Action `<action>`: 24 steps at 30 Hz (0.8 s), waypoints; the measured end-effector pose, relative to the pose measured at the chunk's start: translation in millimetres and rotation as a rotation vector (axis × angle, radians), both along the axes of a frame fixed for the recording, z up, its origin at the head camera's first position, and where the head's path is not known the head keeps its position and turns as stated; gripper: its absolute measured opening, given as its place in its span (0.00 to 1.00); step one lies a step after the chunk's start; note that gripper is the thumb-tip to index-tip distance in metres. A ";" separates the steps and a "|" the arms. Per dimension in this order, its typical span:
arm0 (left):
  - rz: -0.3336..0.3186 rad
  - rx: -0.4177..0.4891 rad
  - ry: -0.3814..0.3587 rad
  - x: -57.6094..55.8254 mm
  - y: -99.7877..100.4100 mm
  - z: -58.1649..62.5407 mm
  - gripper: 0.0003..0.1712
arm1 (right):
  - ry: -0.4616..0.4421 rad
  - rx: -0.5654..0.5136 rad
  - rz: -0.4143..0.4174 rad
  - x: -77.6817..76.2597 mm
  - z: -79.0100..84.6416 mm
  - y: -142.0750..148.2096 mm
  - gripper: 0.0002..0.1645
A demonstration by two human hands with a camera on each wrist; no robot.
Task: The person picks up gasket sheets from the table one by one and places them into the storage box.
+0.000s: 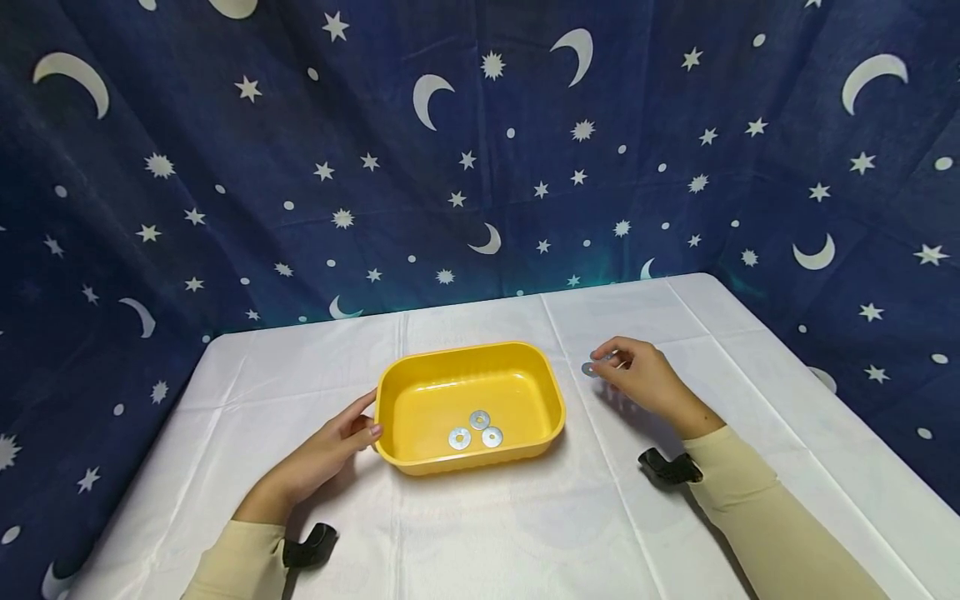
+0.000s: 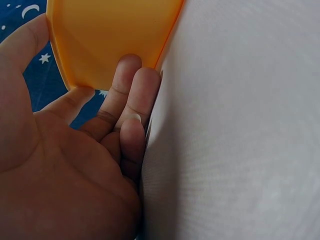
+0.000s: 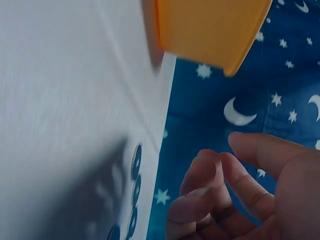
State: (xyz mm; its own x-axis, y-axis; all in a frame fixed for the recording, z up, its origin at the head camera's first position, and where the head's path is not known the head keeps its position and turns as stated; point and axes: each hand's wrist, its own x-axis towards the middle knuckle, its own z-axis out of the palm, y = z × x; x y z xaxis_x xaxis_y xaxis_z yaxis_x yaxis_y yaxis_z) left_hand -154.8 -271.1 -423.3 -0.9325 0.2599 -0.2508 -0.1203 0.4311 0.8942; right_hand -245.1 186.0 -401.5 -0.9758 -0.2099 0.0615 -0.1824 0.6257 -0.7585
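A yellow plastic tray [image 1: 472, 463] sits on the white cloth, with three metal washers [image 1: 460, 438] on its floor. My left hand [image 1: 326, 450] is at the tray's left end; in the left wrist view, extended fingers [image 2: 142, 92] rest against its outer wall while the thumb reaches the rim. Right of the tray, my right hand [image 1: 645, 379] hovers over loose washers [image 1: 589, 369], some partly hidden behind its fingers. The right wrist view shows several washers [image 3: 136, 161] flat on the cloth. Thumb and fingers are slightly bent and apart, with nothing between them.
A white cloth [image 1: 480, 533] with fold creases covers the table. Behind and beside it hangs a dark blue curtain [image 1: 390, 100] with moons and stars. Black wrist straps [image 1: 670, 468] sit at both sleeve cuffs.
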 end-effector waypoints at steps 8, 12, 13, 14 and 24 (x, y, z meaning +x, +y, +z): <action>0.011 -0.008 -0.013 0.4 1.2 0.9 0.41 | -0.066 0.057 0.006 -8.2 -6.0 21.5 0.13; 0.007 -0.002 -0.013 0.6 1.6 1.2 0.41 | -0.102 0.091 -0.003 -10.3 -8.6 31.2 0.12; 0.007 0.001 -0.013 0.6 1.6 1.4 0.41 | -0.112 0.098 -0.004 -10.6 -8.9 33.3 0.12; 0.005 0.002 -0.012 0.6 1.7 1.4 0.41 | -0.123 0.100 -0.006 -10.8 -9.1 35.2 0.12; 0.013 -0.002 -0.014 -0.2 1.4 0.7 0.41 | -0.210 0.137 -0.011 -13.8 -8.8 49.5 0.14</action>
State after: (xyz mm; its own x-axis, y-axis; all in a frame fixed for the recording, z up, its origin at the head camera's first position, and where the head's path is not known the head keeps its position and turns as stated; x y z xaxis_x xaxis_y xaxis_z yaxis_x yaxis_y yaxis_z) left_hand -155.0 -269.8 -422.7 -0.9322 0.2476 -0.2641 -0.1379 0.4316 0.8914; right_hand -258.9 235.5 -410.2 -0.9664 -0.1915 -0.1713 -0.0222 0.7263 -0.6870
